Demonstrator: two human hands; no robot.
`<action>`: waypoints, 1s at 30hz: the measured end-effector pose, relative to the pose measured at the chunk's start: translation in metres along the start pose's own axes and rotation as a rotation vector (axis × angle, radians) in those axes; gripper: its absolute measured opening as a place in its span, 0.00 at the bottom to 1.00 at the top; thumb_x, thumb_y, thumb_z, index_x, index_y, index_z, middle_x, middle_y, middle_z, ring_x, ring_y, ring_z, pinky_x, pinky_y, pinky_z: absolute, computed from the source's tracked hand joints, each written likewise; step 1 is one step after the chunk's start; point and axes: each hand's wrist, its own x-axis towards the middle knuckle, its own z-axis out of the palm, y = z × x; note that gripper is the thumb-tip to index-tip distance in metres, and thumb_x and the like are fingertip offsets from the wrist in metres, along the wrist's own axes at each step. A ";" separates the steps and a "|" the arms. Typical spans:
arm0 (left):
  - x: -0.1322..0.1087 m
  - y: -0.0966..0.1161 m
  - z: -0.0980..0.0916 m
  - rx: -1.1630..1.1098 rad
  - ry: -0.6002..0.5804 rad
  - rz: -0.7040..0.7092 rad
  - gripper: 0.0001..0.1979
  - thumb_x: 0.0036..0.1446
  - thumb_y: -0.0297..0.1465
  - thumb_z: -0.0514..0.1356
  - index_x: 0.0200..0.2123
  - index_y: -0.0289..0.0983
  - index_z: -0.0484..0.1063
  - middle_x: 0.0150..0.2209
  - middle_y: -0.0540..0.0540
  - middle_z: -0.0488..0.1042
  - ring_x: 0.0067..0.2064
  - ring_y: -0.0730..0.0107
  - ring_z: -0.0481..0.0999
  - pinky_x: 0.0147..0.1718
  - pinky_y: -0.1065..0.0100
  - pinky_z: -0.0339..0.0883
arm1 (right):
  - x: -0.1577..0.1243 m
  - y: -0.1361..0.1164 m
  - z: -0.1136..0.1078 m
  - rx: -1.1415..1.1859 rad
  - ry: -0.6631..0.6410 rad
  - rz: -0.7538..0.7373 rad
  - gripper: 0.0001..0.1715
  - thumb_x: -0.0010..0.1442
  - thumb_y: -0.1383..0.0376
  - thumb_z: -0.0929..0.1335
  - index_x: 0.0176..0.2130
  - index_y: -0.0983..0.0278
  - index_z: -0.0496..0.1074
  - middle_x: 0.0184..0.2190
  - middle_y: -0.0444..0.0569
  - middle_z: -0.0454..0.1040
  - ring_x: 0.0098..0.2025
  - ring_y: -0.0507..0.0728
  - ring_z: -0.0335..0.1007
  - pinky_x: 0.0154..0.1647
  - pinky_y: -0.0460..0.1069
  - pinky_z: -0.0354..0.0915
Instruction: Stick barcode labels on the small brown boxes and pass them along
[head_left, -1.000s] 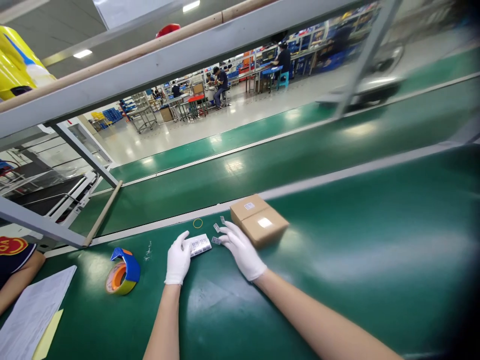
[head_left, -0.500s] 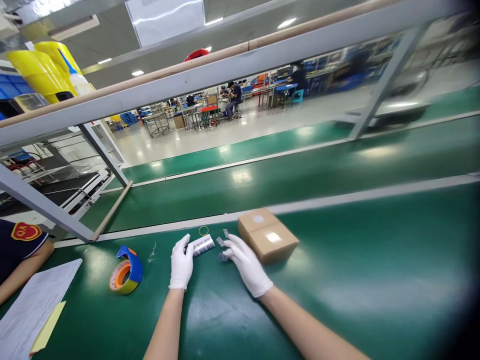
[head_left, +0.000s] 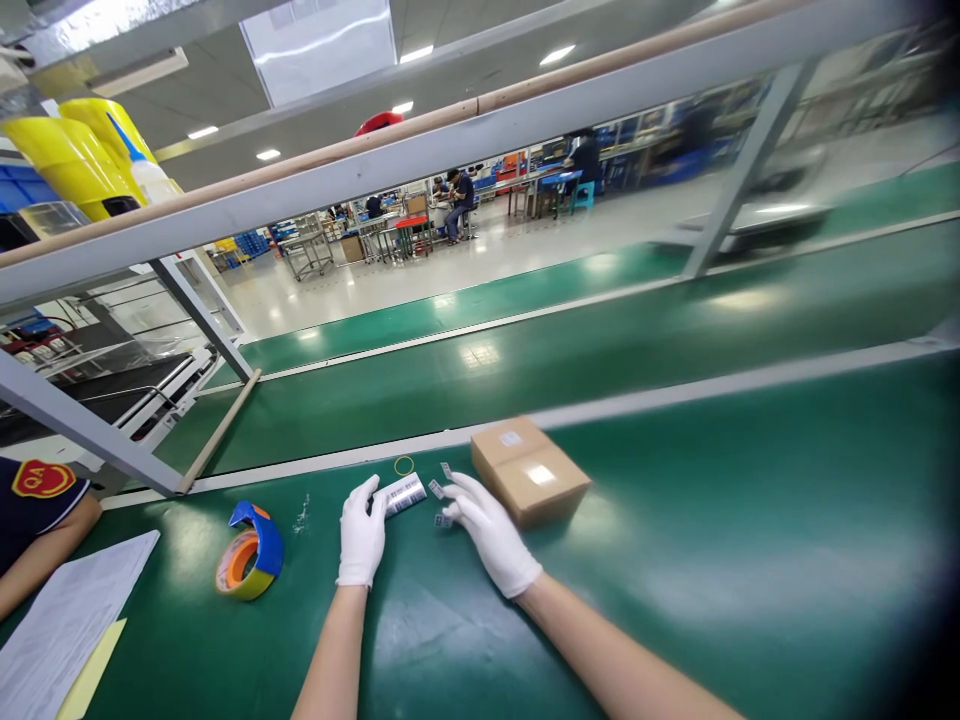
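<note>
Presently grips a label sheet (head_left: 406,494) in the white-gloved left hand (head_left: 361,535), pinched at its left end between thumb and fingers, with dark printed blocks visible. Holds the white-gloved right hand (head_left: 490,532) open, fingers spread, just right of the sheet and apart from it. Carries three small printed labels (head_left: 436,489) at separate fingertips of that hand; cannot tell whether stuck on or otherwise held. Note a closed brown carton (head_left: 521,490) just right of the right hand, bearing a printed label on the far part of its top; cannot confirm contact with the glove. Find a thin yellow ring (head_left: 404,474) on the green work surface (head_left: 675,560), just beyond the sheet. Record a tape roll (head_left: 234,565) in a blue holder (head_left: 270,545) farther left, well apart from the left hand. Log printed papers (head_left: 82,610) at near left, a yellow sheet (head_left: 95,672) partly beneath, and beyond them a co-worker's dark sleeve (head_left: 19,525) with a red "QA" badge (head_left: 43,479).
</note>
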 end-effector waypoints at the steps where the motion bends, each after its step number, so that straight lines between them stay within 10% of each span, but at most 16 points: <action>1: 0.000 0.000 0.000 0.000 0.001 0.004 0.20 0.65 0.36 0.57 0.56 0.39 0.77 0.58 0.39 0.77 0.61 0.54 0.74 0.64 0.51 0.65 | 0.000 0.000 0.000 -0.004 -0.002 -0.001 0.30 0.58 0.54 0.74 0.57 0.63 0.72 0.51 0.56 0.76 0.46 0.63 0.77 0.51 0.56 0.74; 16: 0.000 -0.003 0.002 0.023 -0.018 -0.001 0.20 0.66 0.38 0.56 0.56 0.39 0.76 0.59 0.40 0.77 0.62 0.55 0.74 0.64 0.54 0.65 | -0.010 -0.005 0.005 -0.045 -0.107 -0.079 0.29 0.62 0.56 0.71 0.60 0.63 0.68 0.49 0.55 0.76 0.44 0.61 0.76 0.55 0.60 0.71; 22: -0.002 0.005 -0.001 0.022 -0.039 -0.036 0.22 0.64 0.40 0.55 0.56 0.39 0.77 0.59 0.40 0.77 0.63 0.51 0.73 0.66 0.51 0.62 | -0.044 -0.048 0.018 -0.141 -0.339 -0.280 0.34 0.63 0.63 0.68 0.67 0.58 0.63 0.60 0.56 0.71 0.54 0.62 0.74 0.62 0.62 0.68; 26: -0.003 0.009 -0.004 0.034 -0.081 -0.047 0.25 0.63 0.44 0.54 0.56 0.37 0.77 0.60 0.38 0.76 0.64 0.47 0.72 0.67 0.47 0.60 | -0.053 -0.116 -0.017 -0.604 -0.411 -0.529 0.45 0.58 0.72 0.69 0.71 0.54 0.60 0.68 0.51 0.63 0.68 0.65 0.60 0.72 0.64 0.55; 30: -0.002 0.011 -0.007 0.154 -0.138 -0.064 0.30 0.65 0.48 0.50 0.58 0.37 0.76 0.61 0.37 0.75 0.63 0.44 0.72 0.65 0.46 0.62 | -0.034 -0.187 -0.106 -0.839 0.032 -0.620 0.36 0.55 0.72 0.70 0.62 0.56 0.72 0.65 0.49 0.68 0.68 0.65 0.61 0.73 0.60 0.53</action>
